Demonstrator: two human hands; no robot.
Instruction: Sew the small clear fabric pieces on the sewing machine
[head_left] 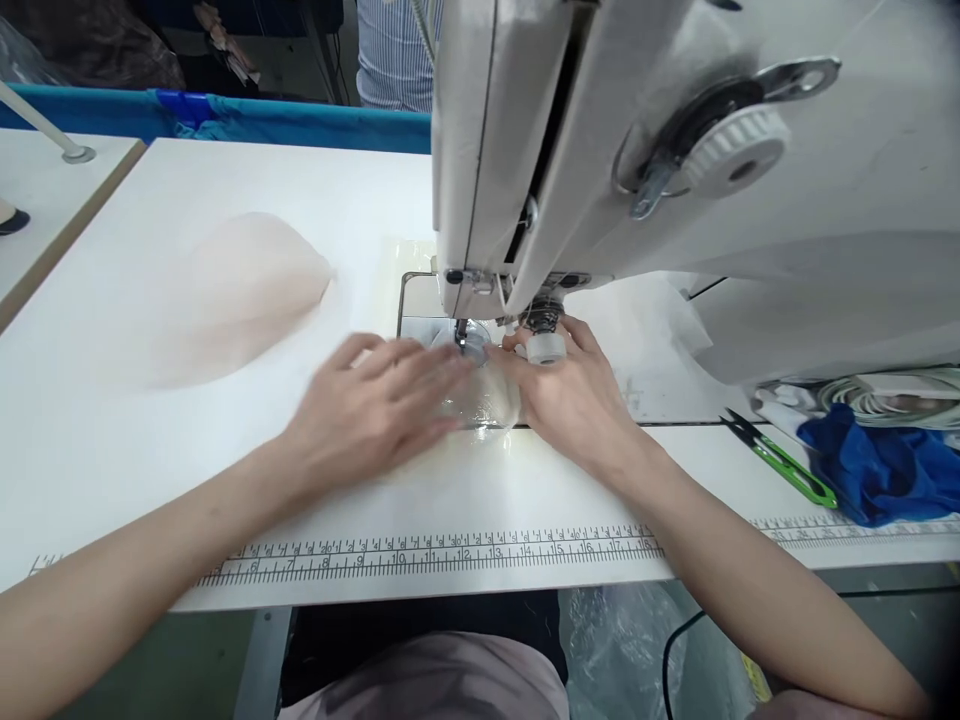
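A white sewing machine (555, 150) stands over the table, its presser foot (461, 335) down by the needle plate. Flat and blurred, my left hand (375, 400) lies left of the foot with fingers stretched out, their tips at a pale sheer fabric piece (495, 395). My right hand (566, 385) is just right of the foot, its thumb and fingers bent together at the edge of that piece. A white knob on the machine hides some of its fingertips. Another sheer, pale pink fabric piece (259, 290) rests on the table to the left.
Green-handled thread snips (787, 460) lie at the right beside a blue cloth (885, 465) and coiled cord (892, 395). A printed ruler (431, 560) runs along the front edge. Blue fabric edging (315, 122) borders the table's back; a person in a striped shirt (394, 55) is behind it.
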